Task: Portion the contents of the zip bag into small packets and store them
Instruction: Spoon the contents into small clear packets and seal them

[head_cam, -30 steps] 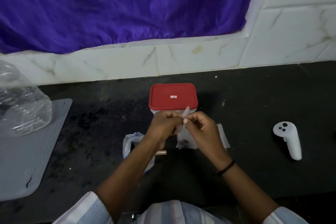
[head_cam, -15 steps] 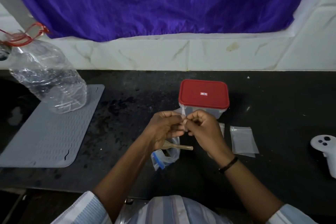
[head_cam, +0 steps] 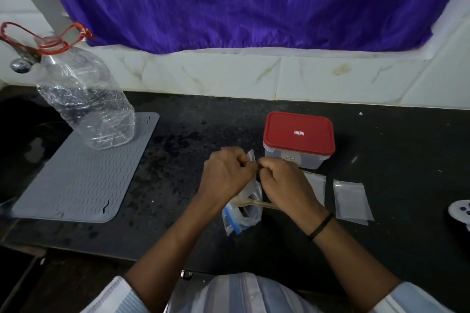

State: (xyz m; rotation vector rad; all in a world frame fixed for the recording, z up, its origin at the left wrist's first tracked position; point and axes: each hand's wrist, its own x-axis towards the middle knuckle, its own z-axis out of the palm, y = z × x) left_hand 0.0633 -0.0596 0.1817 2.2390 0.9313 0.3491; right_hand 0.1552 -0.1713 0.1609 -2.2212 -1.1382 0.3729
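Note:
My left hand (head_cam: 226, 175) and my right hand (head_cam: 284, 180) meet over the black counter, both pinching the top of a small clear packet (head_cam: 250, 157) held upright between them. Beneath them lies the blue-edged zip bag (head_cam: 241, 213) with a wooden spoon (head_cam: 262, 204) sticking out of it. Two flat clear packets lie to the right, one (head_cam: 352, 201) in full view and one (head_cam: 316, 185) partly hidden by my right wrist. A clear storage box with a red lid (head_cam: 298, 134) stands just behind my hands, shut.
A grey ribbed mat (head_cam: 81, 173) lies at the left with a crumpled clear plastic bottle (head_cam: 84, 99) on it. A white controller (head_cam: 461, 212) shows at the right edge. A tiled wall and a purple curtain (head_cam: 229, 0) run along the back.
The view has swung left, bringing the bottle and mat into sight. My hands stay together on the small packet; its top now sticks up beside my left hand.

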